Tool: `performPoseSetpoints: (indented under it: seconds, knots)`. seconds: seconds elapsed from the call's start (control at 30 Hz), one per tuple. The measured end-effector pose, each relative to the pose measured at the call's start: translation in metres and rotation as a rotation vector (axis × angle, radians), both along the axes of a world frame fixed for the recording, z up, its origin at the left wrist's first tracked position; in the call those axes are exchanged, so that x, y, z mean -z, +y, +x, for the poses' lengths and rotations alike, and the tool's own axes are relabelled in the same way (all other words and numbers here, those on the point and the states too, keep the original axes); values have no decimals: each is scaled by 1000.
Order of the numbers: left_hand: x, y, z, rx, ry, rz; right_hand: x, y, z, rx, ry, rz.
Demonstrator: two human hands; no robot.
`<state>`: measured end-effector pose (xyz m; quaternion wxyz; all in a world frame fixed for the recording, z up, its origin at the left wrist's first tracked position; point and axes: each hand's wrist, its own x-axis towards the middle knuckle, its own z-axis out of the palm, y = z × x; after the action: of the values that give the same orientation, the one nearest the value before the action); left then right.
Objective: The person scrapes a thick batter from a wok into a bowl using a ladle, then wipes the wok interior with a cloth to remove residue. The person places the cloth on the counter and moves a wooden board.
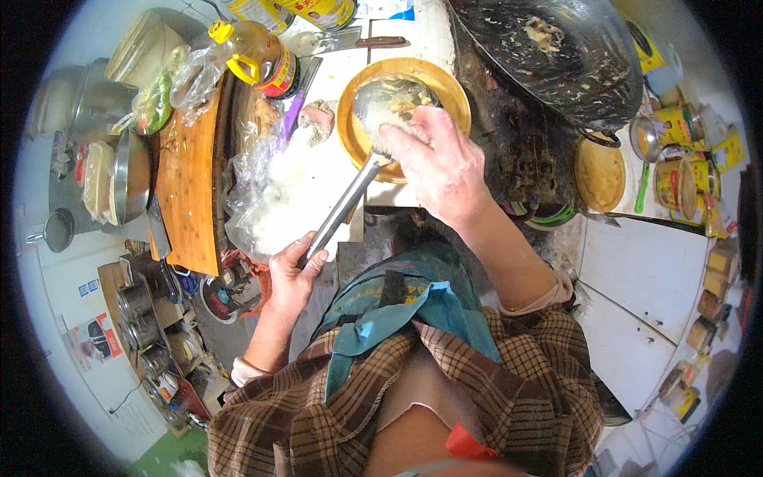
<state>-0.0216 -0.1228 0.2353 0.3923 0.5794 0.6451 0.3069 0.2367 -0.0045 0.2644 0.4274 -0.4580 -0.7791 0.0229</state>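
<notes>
My left hand (pixel 297 266) grips the end of a long metal handle. It belongs to a wide wok ladle or turner (pixel 368 102), whose dark round head lies over a yellow bowl (pixel 347 143). Pale wet bits cling to the head. My right hand (pixel 444 161), dusted with white, bends over the head with its fingers against the inner side. What the fingertips pinch, if anything, is hidden. Left of the bowl, white flour (pixel 298 191) covers the counter beside a crumpled clear plastic bag (pixel 247 185).
A large wok (pixel 572 65) with food residue sits on the stove at the right. A purple-handled knife (pixel 292 116), a cleaver (pixel 381 42) and an oil bottle (pixel 268 62) stand or lie behind the flour. A wooden board (pixel 188 191) is at the left; a round flatbread (pixel 599 174) lies far right.
</notes>
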Motion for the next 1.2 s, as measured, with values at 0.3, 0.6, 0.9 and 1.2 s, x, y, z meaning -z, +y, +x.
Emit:
performPoseSetpoints:
  seconds: [0.3, 0.6, 0.9, 1.2]
  knots:
    - [-5, -2, -15, 114, 43, 90, 27, 48, 56, 99, 214, -484]
    - [6, -2, -16, 13, -34, 38, 86, 4, 58, 97, 405, -555]
    - [-2, 3, -12, -79, -171, -43, 79, -38, 73, 183, -110, -521]
    - [-8, 10, -12, -5, 153, 26, 20, -19, 58, 158, 302, -273]
